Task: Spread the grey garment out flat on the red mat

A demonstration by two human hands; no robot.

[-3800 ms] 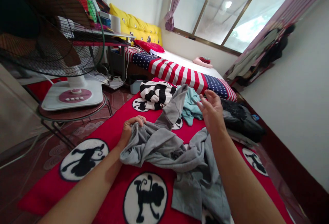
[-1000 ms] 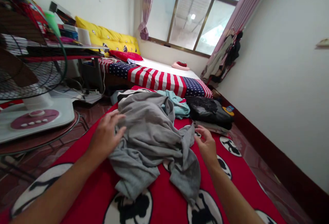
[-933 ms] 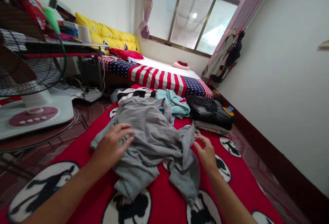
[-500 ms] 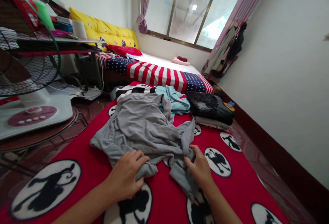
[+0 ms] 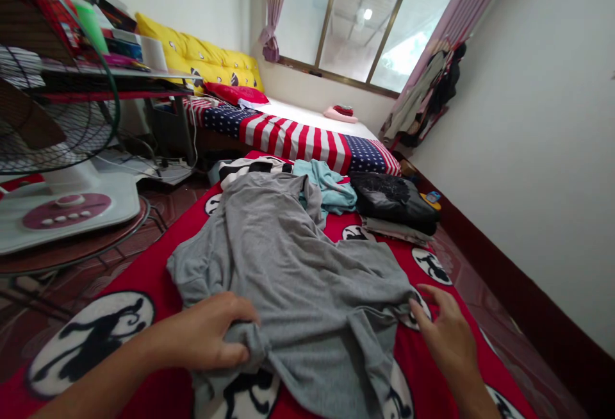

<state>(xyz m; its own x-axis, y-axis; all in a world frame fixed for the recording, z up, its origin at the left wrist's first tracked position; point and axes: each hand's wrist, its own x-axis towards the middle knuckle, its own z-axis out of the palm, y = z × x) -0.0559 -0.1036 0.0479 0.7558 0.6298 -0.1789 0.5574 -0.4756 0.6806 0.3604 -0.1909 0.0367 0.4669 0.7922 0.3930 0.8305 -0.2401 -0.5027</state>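
Observation:
A grey long-sleeved shirt [image 5: 288,265] lies spread over the red blanket, its hem side toward me and still wrinkled. My left hand [image 5: 216,332] is closed on the bunched cloth at its near left. At the right edge, my right hand [image 5: 446,336] has the thumb at a corner of the cloth, which is drawn toward it in folds. The index finger is raised apart from the thumb, and the other fingers are partly hidden. Beyond the shirt lie a light blue garment [image 5: 331,188] and a black-and-white garment [image 5: 254,166].
A folded black garment [image 5: 394,201] tops a stack at the far right of the red blanket [image 5: 154,265]. At left, a fan [image 5: 72,207] stands on a round stool. Behind is a bed with a striped, starred cover [image 5: 298,137]. A wall runs along the right.
The shirt's near part has been spread wider and flatter toward me. My right hand has moved right with its edge, and my left hand slightly left and nearer.

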